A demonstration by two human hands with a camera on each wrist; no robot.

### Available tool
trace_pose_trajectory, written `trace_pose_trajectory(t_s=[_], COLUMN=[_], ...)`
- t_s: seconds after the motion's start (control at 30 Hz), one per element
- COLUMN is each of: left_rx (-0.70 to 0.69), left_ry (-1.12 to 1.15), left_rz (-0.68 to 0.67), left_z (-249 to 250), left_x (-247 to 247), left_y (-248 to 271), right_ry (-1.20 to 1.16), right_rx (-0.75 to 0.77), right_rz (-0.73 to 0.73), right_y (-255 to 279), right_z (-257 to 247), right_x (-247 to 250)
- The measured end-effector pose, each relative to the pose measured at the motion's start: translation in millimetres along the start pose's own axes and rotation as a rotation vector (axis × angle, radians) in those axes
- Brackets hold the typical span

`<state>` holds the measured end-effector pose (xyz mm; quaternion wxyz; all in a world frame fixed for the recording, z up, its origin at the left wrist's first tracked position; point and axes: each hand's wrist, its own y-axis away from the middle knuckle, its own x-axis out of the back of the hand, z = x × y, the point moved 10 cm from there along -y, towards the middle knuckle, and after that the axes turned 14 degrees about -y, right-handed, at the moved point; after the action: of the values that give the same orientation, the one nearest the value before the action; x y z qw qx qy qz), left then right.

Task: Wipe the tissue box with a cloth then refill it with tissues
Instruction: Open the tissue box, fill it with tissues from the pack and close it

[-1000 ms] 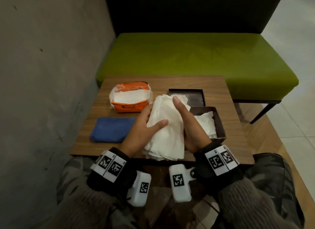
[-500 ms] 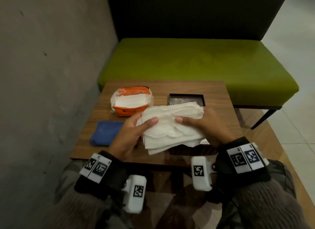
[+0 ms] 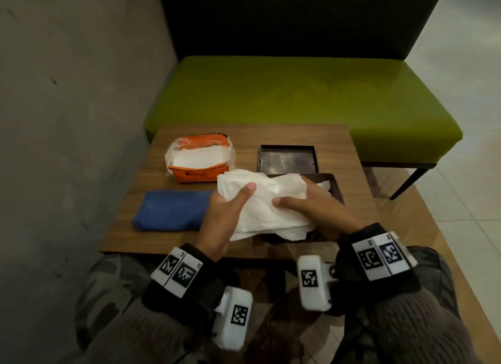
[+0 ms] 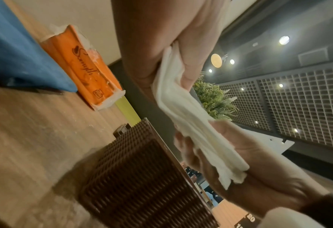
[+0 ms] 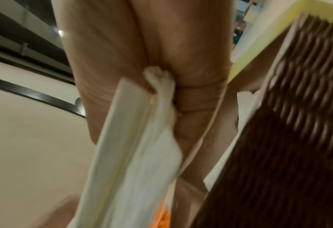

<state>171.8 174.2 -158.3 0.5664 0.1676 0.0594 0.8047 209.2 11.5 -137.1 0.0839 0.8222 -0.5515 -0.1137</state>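
Note:
Both hands hold a thick stack of white tissues just above the open brown woven tissue box near the table's front right. My left hand grips the stack's left end, thumb on top. My right hand grips its right side, thumb on top and fingers beneath. The left wrist view shows the stack pinched between both hands beside the box. In the right wrist view the stack sits beside the box wall. Some tissues lie in the box. A folded blue cloth lies to the left.
An opened orange tissue pack sits at the table's back left. The box's dark lid lies upturned at the back right. A grey wall runs along the left; a green bench stands behind the wooden table.
The stack was turned from upright to lying crosswise, then shifted right and lower over the box. Both hands kept their hold.

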Motion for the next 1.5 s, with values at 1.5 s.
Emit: trace_pose_trajectory(t_s=[1.5], left_rx=[-0.832], left_ry=[-1.751], left_rz=[-0.219], left_z=[30.2], left_x=[-90.2], left_y=[8.9], right_ry=[1.16], right_rx=[-0.215], right_rz=[-0.01], right_y=[-7.9], right_z=[33.0], right_x=[27.7])
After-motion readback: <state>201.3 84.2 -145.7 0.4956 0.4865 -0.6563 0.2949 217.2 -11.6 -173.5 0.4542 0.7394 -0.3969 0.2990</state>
